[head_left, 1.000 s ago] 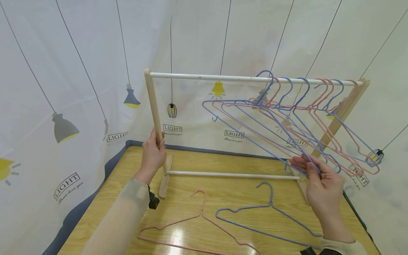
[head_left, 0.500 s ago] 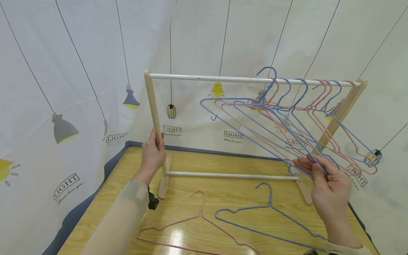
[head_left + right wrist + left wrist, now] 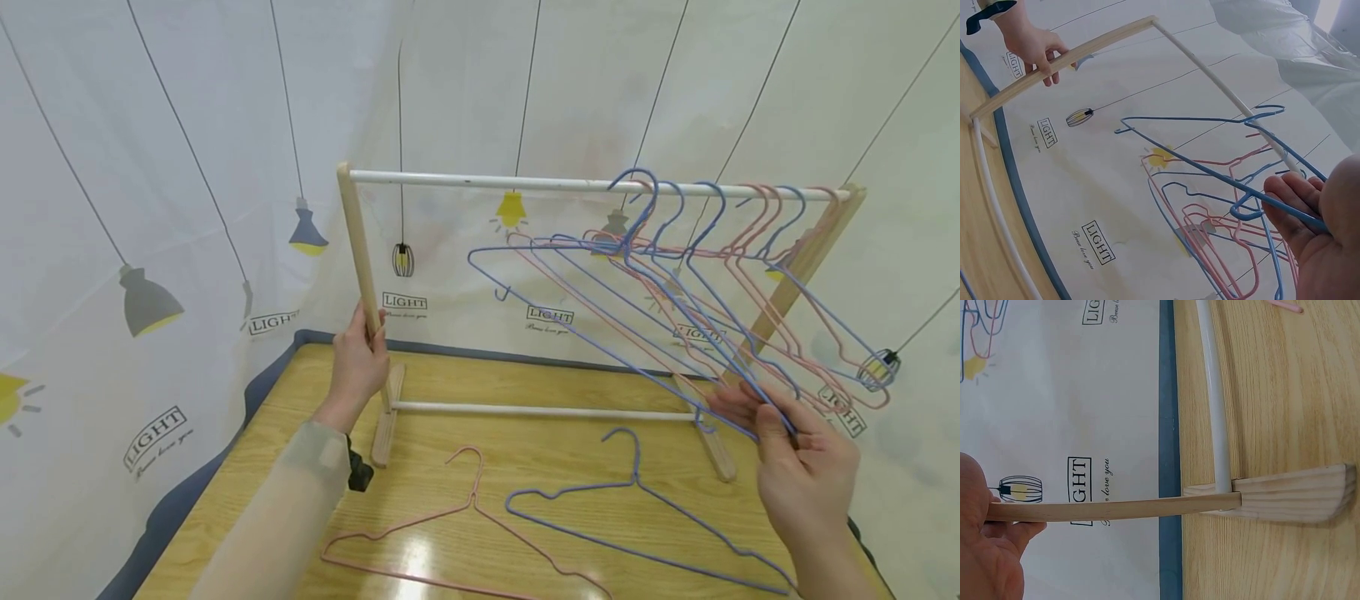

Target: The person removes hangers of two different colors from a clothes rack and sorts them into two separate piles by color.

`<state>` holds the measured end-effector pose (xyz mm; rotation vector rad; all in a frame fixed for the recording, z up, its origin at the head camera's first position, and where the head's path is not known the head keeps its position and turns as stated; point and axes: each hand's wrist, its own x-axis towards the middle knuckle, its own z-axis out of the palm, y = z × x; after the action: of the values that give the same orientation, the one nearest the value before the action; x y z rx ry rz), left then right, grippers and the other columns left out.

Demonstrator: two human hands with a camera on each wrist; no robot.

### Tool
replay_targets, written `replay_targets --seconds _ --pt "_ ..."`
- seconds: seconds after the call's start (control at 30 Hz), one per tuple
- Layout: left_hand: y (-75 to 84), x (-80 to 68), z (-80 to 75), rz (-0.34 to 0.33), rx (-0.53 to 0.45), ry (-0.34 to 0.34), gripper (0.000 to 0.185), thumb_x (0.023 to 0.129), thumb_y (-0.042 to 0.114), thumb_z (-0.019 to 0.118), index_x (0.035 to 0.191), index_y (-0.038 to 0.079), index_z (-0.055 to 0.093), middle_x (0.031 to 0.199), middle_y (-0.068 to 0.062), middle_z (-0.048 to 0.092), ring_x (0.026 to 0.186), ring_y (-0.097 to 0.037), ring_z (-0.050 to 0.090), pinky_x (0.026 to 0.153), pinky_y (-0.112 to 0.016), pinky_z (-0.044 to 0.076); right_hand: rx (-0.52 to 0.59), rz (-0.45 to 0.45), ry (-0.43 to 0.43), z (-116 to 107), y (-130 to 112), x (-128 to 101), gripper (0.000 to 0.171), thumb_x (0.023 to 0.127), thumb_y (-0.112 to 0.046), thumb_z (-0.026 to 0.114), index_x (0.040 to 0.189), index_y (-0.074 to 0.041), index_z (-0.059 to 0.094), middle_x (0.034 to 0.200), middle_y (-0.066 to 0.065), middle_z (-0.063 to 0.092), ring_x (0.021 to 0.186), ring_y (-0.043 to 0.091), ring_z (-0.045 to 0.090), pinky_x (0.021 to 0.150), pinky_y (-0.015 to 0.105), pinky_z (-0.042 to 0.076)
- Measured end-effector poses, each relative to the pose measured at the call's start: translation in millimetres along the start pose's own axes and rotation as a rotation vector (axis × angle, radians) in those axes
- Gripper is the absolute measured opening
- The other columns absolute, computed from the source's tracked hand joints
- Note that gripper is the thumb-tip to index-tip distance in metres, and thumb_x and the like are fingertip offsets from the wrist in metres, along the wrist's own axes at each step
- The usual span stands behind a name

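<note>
Above the bare left hand (image 3: pixel 362 362), a long cream sleeve (image 3: pixel 266 512) ends in a greyer cuff (image 3: pixel 311 448) with a small, paler patch (roughly squared). A compact, blocky black device (image 3: pixel 362 475) sits at that wrist, where the right wrist view shows a dark strap (image 3: pixel 992 12). The right hand (image 3: pixel 810 471) and visible forearm are bare.

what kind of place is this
Probably an indoor spot set up for demonstration or filming: a tabletop rack with blue and pink hangers stands on a wood-grain table, and behind it hangs a sheet printed with lamps and "LIGHT".
</note>
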<state>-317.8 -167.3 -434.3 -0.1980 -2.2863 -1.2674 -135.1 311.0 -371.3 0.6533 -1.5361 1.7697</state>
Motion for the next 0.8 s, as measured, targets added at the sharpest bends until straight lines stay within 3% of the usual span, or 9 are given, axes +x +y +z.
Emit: replay_targets --seconds 0.27,0.43,0.6,0.8 --pt "-0.7 0.1 0.1 -0.016 -0.001 -0.006 0.046 0.109 0.001 0.054 0.153 0.009 0.048 0.141 -0.019 0.065 0.12 -0.038 0.068 0.089 -0.05 0.061 -0.26 0.227 0.075 -7 -15 -14 0.03 0.107 0.007 0.049 0.13 0.023 0.06 0.104 0.011 0.08 0.092 0.017 0.078 0.09 0.025 0.057" --pt "0.0 0.2 0.6 -0.015 0.0 -0.005 0.046 0.109 0.0 0.053 0.153 0.008 0.048 0.141 -0.019 0.066 0.121 -0.039 0.068 0.09 -0.05 0.061 -0.352 0.319 0.059 -18 -19 -24 0.03 0.108 0.004 0.05 0.132 0.02 0.061 0.105 0.009 0.08 0.093 0.015 0.078 0.091 0.024 0.056" --pt "1.5 0.4 0.5 -0.025 0.006 -0.002 0.047 0.109 0.001 0.054 0.154 0.01 0.048 0.141 -0.017 0.066 0.121 -0.038 0.068 0.092 -0.049 0.06 -0.35 0.354 0.005 -33 -18 -35 0.031 0.109 0.002 0.049 0.135 0.017 0.061 0.108 0.008 0.079 0.096 0.016 0.078 0.091 0.023 0.056" --pt "3.0 -0.2 -0.2 -0.03 -0.004 -0.008 0.049 0.108 0.0 0.053 0.156 0.009 0.046 0.142 -0.019 0.065 0.123 -0.038 0.067 0.093 -0.05 0.059 -0.231 0.381 -0.026 -48 -14 -48 0.033 0.11 0.002 0.048 0.137 0.021 0.056 0.11 0.01 0.079 0.097 0.018 0.078 0.09 0.025 0.057"
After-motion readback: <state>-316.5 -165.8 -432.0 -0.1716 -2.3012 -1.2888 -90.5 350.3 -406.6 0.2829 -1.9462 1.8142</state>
